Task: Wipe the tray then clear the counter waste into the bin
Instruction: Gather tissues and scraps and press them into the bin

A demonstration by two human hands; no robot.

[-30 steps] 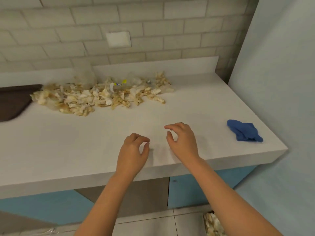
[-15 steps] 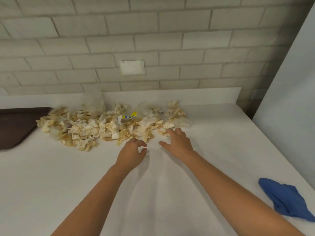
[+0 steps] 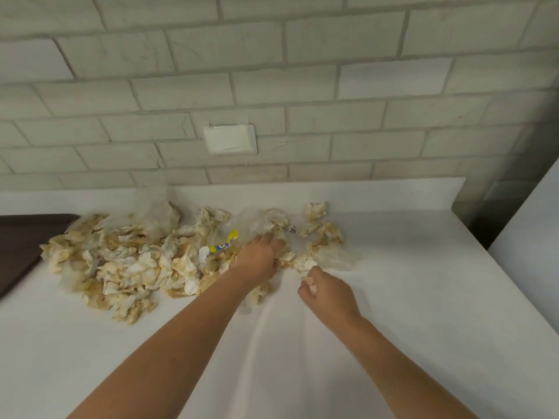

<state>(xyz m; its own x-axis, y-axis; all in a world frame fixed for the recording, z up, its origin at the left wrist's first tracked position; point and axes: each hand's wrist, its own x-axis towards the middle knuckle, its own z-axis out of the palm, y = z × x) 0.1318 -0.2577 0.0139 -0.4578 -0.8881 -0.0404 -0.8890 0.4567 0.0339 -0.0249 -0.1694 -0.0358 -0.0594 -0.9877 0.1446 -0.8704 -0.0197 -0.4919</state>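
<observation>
- White flat counter [image 3: 393,328] carries a heap of crumpled, brown-stained paper waste [image 3: 127,267] beside a dark brown tray [image 3: 18,237].
- Left hand [image 3: 260,257] claws into the heap; right hand [image 3: 328,296] pinches a scrap [image 3: 310,282] just beside it.
- Clearing step looks in hand; next, handfuls must reach the unseen bin.

Single head-worn wide view, angled forward and down, close over counter [image 3: 393,313], facing brick wall [image 3: 272,71]

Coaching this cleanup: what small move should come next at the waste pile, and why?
Probably gather a clump with the left hand, which rests in the right end of the waste pile; the right hand pinches only a small scrap, and most waste lies on the counter.
</observation>
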